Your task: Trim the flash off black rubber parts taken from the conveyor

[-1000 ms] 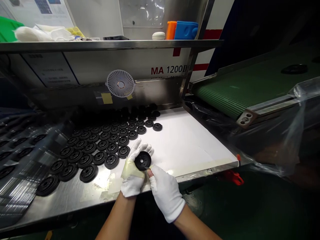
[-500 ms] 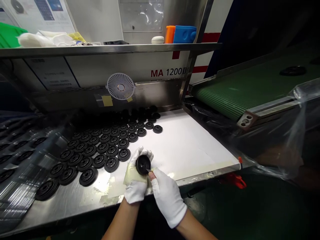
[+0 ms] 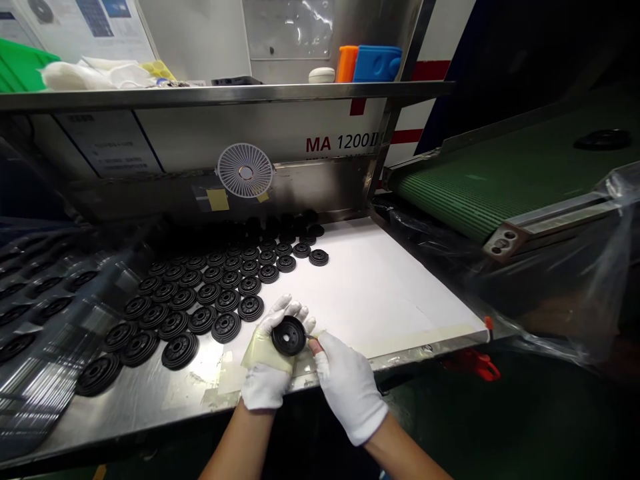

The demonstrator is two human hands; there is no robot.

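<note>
My left hand [image 3: 265,383], in a white glove with a translucent yellowish strip across it, holds a black ribbed rubber disc [image 3: 289,336] with a central hole. My right hand [image 3: 349,387], also gloved in white, sits at the disc's right edge. Its bare-looking fingertip pinches what seems to be a small thin blade [image 3: 311,341], barely visible. Many similar discs [image 3: 227,301] lie in rows just left of my hands, on a white sheet [image 3: 380,293] and a steel table [image 3: 150,393].
A steel shelf [image 3: 225,95] overhead carries orange and blue blocks [image 3: 373,65] and white cloth [image 3: 100,75]. A small fan [image 3: 245,171] is below it. At right runs a green conveyor belt [image 3: 475,187] bearing a black disc [image 3: 603,139], with clear plastic sheeting [image 3: 575,280] beside it.
The disc has turned in my left hand and now shows its central hole more squarely. My right hand has shifted slightly right along its edge.
</note>
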